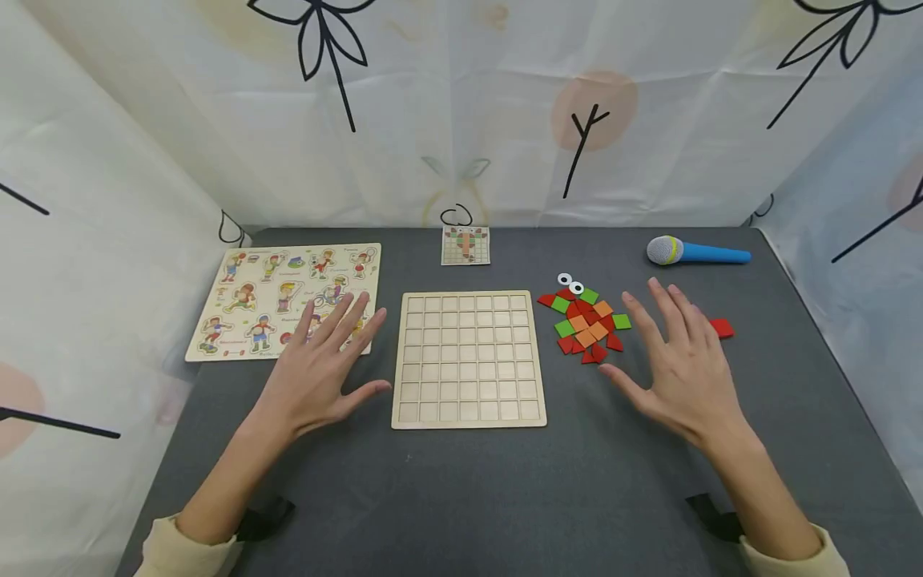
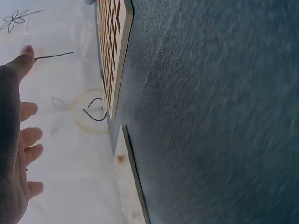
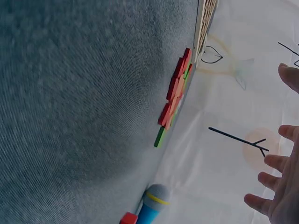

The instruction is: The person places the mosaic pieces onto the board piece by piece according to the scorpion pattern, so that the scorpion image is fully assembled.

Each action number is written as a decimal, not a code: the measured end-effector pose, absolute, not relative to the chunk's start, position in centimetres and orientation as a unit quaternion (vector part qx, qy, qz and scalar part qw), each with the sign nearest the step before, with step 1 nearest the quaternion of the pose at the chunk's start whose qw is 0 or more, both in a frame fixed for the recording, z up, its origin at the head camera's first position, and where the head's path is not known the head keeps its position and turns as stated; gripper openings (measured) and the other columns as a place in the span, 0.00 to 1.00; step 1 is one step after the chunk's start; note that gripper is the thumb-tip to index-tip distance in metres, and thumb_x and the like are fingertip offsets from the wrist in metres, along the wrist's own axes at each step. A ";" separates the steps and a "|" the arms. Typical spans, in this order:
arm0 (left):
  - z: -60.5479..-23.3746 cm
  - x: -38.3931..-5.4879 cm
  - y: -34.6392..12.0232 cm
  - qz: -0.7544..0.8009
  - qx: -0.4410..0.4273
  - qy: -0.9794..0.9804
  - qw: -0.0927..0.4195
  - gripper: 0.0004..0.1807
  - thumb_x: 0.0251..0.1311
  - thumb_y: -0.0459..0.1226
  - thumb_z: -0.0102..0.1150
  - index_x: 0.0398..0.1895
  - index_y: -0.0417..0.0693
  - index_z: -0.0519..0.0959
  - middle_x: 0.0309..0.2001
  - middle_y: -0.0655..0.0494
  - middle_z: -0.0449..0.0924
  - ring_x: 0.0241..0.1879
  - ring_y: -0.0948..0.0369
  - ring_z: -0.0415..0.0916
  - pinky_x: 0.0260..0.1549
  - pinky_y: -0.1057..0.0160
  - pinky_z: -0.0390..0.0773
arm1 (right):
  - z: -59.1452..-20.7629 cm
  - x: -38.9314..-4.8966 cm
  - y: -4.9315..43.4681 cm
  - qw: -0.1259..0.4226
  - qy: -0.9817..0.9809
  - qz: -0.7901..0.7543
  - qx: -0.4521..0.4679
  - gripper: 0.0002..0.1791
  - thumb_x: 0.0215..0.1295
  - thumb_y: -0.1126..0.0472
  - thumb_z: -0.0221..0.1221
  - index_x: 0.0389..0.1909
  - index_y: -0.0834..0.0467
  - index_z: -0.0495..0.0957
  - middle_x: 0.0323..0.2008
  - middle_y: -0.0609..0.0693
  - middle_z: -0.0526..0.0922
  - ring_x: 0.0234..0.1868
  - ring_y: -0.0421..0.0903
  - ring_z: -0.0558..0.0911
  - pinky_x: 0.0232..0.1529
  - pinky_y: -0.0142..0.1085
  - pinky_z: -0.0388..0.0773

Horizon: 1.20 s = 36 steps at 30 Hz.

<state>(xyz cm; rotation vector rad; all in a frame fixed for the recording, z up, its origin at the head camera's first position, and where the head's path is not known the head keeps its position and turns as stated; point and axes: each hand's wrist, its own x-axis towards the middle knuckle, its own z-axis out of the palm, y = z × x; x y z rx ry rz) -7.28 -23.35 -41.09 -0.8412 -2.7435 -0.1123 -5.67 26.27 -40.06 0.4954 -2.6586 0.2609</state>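
My left hand (image 1: 317, 373) hovers with spread fingers between the picture puzzle board (image 1: 248, 300) and the wooden grid board (image 1: 469, 359), holding nothing. In the head view its fingertips overlap the puzzle's right part. Fingers apart and holding nothing, my right hand (image 1: 681, 369) is just right of a pile of coloured tiles (image 1: 587, 320). The pile mixes red, orange and green squares and triangles, with two googly-eye pieces (image 1: 570, 283) at its top. The grid board's square cells hold no tiles. Behind it lies a small pattern card (image 1: 465, 246) with a coloured figure on a grid.
A blue toy microphone (image 1: 703, 252) lies at the back right of the dark grey table (image 1: 461, 497). One red piece (image 1: 721, 328) sits apart, beyond my right hand. White printed curtains (image 1: 505, 120) hang around the table's back and sides.
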 end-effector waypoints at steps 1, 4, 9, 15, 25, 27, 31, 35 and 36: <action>-41.3 -7.2 -23.4 -0.044 -0.291 -0.947 0.130 0.53 0.72 0.79 0.23 0.90 0.60 0.55 0.89 0.48 0.55 0.86 0.44 0.59 0.83 0.31 0.51 | -40.2 -5.7 26.2 0.202 -0.958 0.098 0.177 0.54 0.72 0.16 0.36 0.83 0.52 0.64 0.82 0.66 0.65 0.78 0.72 0.67 0.70 0.74 0.68; -41.7 -6.8 -23.2 -0.063 -0.293 -0.947 0.114 0.49 0.76 0.75 0.33 0.89 0.58 0.58 0.87 0.47 0.60 0.84 0.45 0.62 0.81 0.32 0.56 | -40.4 -5.7 26.0 0.172 -0.963 0.120 0.169 0.48 0.71 0.27 0.57 0.82 0.53 0.66 0.79 0.67 0.69 0.74 0.71 0.71 0.65 0.73 0.73; -41.9 -6.1 -22.4 -0.113 -0.300 -0.943 0.085 0.44 0.72 0.59 0.65 0.84 0.50 0.68 0.82 0.45 0.69 0.79 0.44 0.72 0.76 0.38 0.70 | -41.0 -6.0 25.7 0.120 -0.968 0.157 0.156 0.45 0.60 0.50 0.75 0.78 0.57 0.70 0.72 0.66 0.75 0.68 0.67 0.75 0.59 0.69 0.79; -42.3 -5.5 -21.2 -0.153 -0.287 -0.946 0.011 0.39 0.70 0.51 0.71 0.80 0.45 0.73 0.80 0.45 0.73 0.75 0.45 0.77 0.67 0.41 0.81 | -41.6 -7.2 26.2 0.032 -0.965 0.218 0.140 0.33 0.68 0.60 0.73 0.72 0.62 0.74 0.65 0.67 0.80 0.62 0.66 0.79 0.59 0.68 0.77; -42.5 -5.6 -20.2 -0.179 -0.243 -0.943 -0.137 0.39 0.78 0.47 0.64 0.85 0.43 0.63 0.86 0.40 0.60 0.83 0.41 0.64 0.72 0.37 0.74 | -43.0 -9.9 27.7 -0.058 -0.961 0.233 0.138 0.22 0.70 0.65 0.71 0.61 0.68 0.81 0.53 0.66 0.84 0.50 0.58 0.84 0.54 0.58 0.83; -42.5 -5.8 -20.2 -0.185 -0.242 -0.941 -0.148 0.40 0.78 0.46 0.64 0.85 0.42 0.62 0.86 0.39 0.58 0.83 0.40 0.62 0.74 0.37 0.72 | -43.1 -10.4 27.9 -0.069 -0.961 0.232 0.131 0.20 0.70 0.64 0.71 0.59 0.68 0.82 0.52 0.66 0.84 0.48 0.57 0.84 0.53 0.57 0.83; -43.1 -6.5 -20.5 -0.214 -0.246 -0.933 -0.152 0.42 0.76 0.44 0.66 0.85 0.38 0.61 0.87 0.38 0.56 0.84 0.36 0.60 0.75 0.35 0.69 | -43.2 -11.2 28.2 -0.083 -0.962 0.232 0.119 0.19 0.69 0.60 0.72 0.56 0.67 0.84 0.50 0.65 0.85 0.46 0.55 0.84 0.50 0.52 0.83; -45.7 -7.6 -21.6 -0.237 -0.251 -0.929 -0.136 0.46 0.73 0.49 0.70 0.86 0.43 0.61 0.88 0.44 0.55 0.83 0.37 0.60 0.75 0.35 0.68 | -43.1 -11.7 28.4 -0.088 -0.961 0.234 0.120 0.20 0.69 0.58 0.74 0.54 0.67 0.85 0.47 0.64 0.86 0.43 0.53 0.84 0.46 0.46 0.82; -46.4 -7.8 -21.9 -0.239 -0.249 -0.929 -0.134 0.47 0.72 0.51 0.70 0.87 0.46 0.60 0.88 0.46 0.55 0.83 0.38 0.60 0.75 0.35 0.68 | -43.1 -11.8 28.4 -0.089 -0.960 0.235 0.121 0.20 0.69 0.57 0.74 0.53 0.67 0.85 0.46 0.64 0.86 0.42 0.52 0.84 0.45 0.45 0.81</action>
